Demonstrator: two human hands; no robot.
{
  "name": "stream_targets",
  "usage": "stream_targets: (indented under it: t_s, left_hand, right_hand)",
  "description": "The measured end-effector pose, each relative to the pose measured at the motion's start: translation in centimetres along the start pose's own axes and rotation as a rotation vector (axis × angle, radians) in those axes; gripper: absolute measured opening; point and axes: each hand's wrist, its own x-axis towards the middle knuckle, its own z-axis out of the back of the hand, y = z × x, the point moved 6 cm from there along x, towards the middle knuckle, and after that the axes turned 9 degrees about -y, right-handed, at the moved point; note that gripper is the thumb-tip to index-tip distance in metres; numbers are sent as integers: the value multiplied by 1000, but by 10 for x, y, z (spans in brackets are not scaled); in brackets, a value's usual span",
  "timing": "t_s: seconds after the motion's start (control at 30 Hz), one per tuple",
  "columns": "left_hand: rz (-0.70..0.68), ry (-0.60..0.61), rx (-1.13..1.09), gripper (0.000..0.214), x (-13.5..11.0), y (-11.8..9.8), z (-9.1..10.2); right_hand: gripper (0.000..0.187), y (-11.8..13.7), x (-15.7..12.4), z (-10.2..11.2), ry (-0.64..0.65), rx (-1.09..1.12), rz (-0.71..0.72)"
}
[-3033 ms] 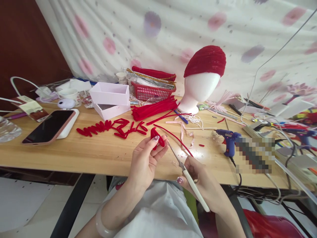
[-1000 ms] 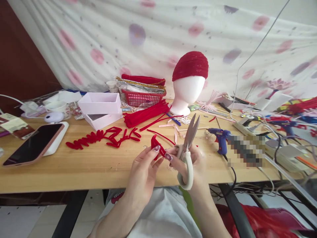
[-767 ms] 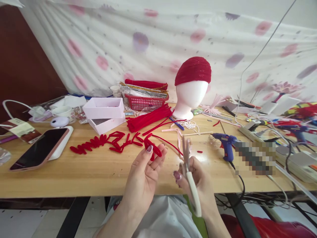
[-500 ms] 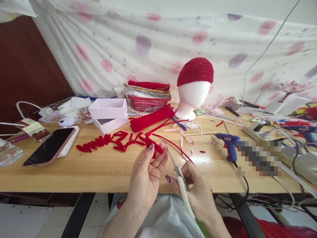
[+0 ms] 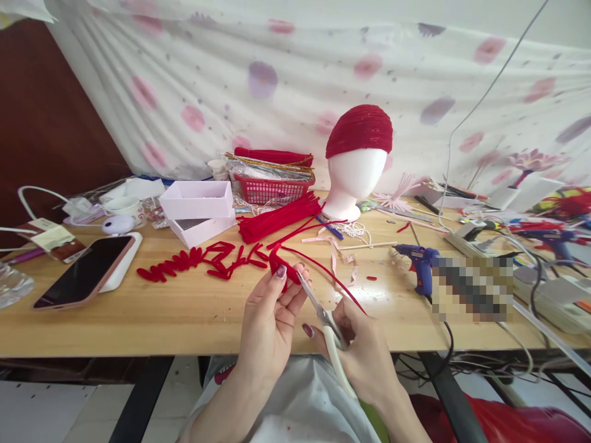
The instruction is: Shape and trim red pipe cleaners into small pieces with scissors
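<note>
Head view: the left hand (image 5: 270, 323) pinches a folded red piece (image 5: 282, 271) between thumb and fingers, above the bench (image 5: 184, 332) and near the middle of its front edge. The right hand (image 5: 362, 347) is closed round scissors (image 5: 323, 317), their blades slanting up toward the left hand. The tips meet the right end of the red piece; whether they bite into it, I cannot tell.

A long red stem (image 5: 335, 278) curves from beside the red piece down to the right hand; its lower end lies just at the knuckles. Left of the left hand, red loops (image 5: 173, 264) lie in a row, with bent red pieces (image 5: 221, 261) at their right end. Behind these, a bundle (image 5: 279, 218) of red stems lies aslant.

Toward the bench's back edge stand two pale boxes (image 5: 197, 202), one stacked askew on the other, a red basket (image 5: 272, 189) and a white foam head (image 5: 353, 175) wearing a red cap (image 5: 360, 130). A phone (image 5: 85, 271) rests toward the front left corner. A blue glue gun (image 5: 419, 261) lies right of the scissors, near a power strip (image 5: 468, 246) by the right end.
</note>
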Motion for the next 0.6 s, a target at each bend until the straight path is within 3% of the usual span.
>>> stream_targets:
  t_s: [0.6]
  left_hand:
    - [16, -39, -21, 3, -3, 1, 0]
  right_hand:
    - [47, -3, -2, 1, -57, -29, -7]
